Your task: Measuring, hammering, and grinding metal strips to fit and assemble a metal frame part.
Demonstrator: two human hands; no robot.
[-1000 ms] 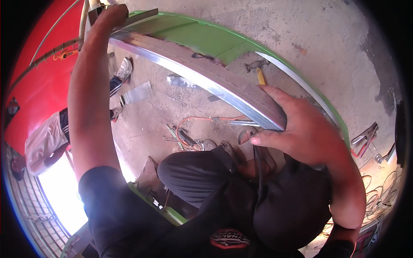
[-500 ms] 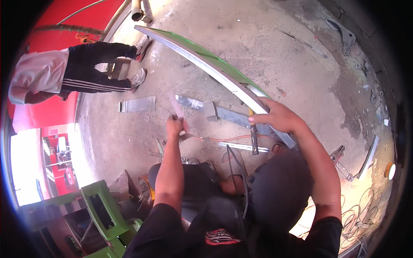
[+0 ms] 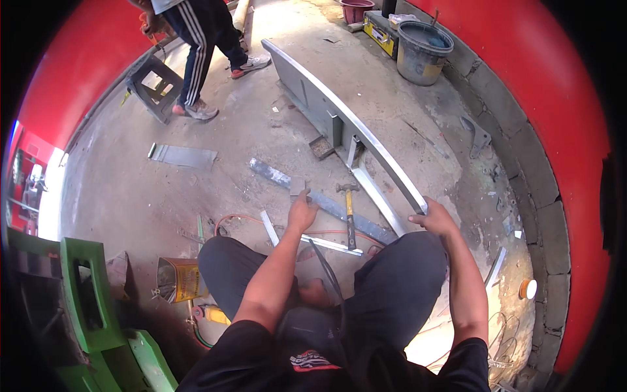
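My right hand point(image 3: 432, 218) is closed round the near end of a long curved panel point(image 3: 310, 104) edged with shiny metal, propped on its edge and stretching away up the view. My left hand point(image 3: 302, 208) has its fingers closed on a small grey metal piece point(image 3: 298, 184), over a long mottled metal strip point(image 3: 271, 171). Between my hands, a yellow-and-black hammer point(image 3: 350, 215) lies on the floor. A pale metal bar point(image 3: 372, 193) slants beside the panel, and shorter strips point(image 3: 330, 245) lie near my legs.
A co-worker's legs point(image 3: 202, 65) stand upper left, by a step stool point(image 3: 153, 91). Buckets point(image 3: 424, 59) and a toolbox line the red wall point(image 3: 542, 91) at right. Green parts point(image 3: 85, 294), a tin point(image 3: 183, 281) and a yellow power tool point(image 3: 212, 313) are lower left; loose cables lie lower right.
My left hand has left the panel's far end and come down to the small grey piece. The right hand still grips the panel. The co-worker now stands higher in the view, which has shifted.
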